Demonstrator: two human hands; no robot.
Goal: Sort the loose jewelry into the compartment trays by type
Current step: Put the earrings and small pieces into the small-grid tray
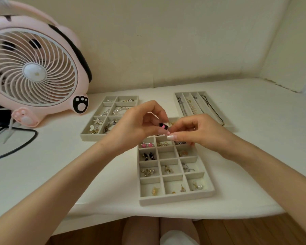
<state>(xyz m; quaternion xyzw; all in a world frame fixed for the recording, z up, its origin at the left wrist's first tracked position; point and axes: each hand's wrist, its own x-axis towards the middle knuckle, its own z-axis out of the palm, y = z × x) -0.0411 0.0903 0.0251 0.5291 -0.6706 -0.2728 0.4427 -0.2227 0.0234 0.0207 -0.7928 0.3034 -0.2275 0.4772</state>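
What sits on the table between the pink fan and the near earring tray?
In the head view, the mixed tray lies between the fan and the earring tray, with the left forearm crossing above.

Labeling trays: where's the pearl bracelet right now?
Head view: the pearl bracelet lies in the long-slot tray at back right, in a middle slot between the silver chain and black cord.

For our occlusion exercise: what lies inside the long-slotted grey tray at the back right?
The long-slotted grey tray holds a silver chain, a pearl strand and a black cord necklace. The right hand hides its near-left corner.
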